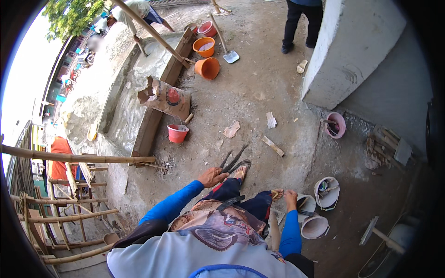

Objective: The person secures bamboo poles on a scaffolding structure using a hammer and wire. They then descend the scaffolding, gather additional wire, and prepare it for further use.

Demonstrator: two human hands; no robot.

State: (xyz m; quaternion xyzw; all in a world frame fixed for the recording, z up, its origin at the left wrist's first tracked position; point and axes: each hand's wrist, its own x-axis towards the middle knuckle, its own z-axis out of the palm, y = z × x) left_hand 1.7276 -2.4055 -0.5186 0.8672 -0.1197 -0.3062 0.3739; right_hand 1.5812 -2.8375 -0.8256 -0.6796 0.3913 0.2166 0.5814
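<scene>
My left hand [212, 177] is closed around a bunch of long dark strips [238, 160], whose loose ends fan out above my sandalled foot. What the strips are made of I cannot tell. On the other side, my right hand [290, 198] has its fingers curled in beside a grey-white bucket [306, 207]. Whether it grips the bucket's edge or something small is hidden. Close by stand a white bucket with tools in it [327, 192] and another pale bucket [315, 227].
Ahead left, a wooden form board [147, 132] edges a wet cement bed. Beside it are a torn paper sack [171, 99], a red bucket [177, 133], orange buckets [207, 68] and a shovel [231, 56]. Bamboo poles [74, 156] crowd the left; a concrete column [345, 51] stands right. Two people are farther off.
</scene>
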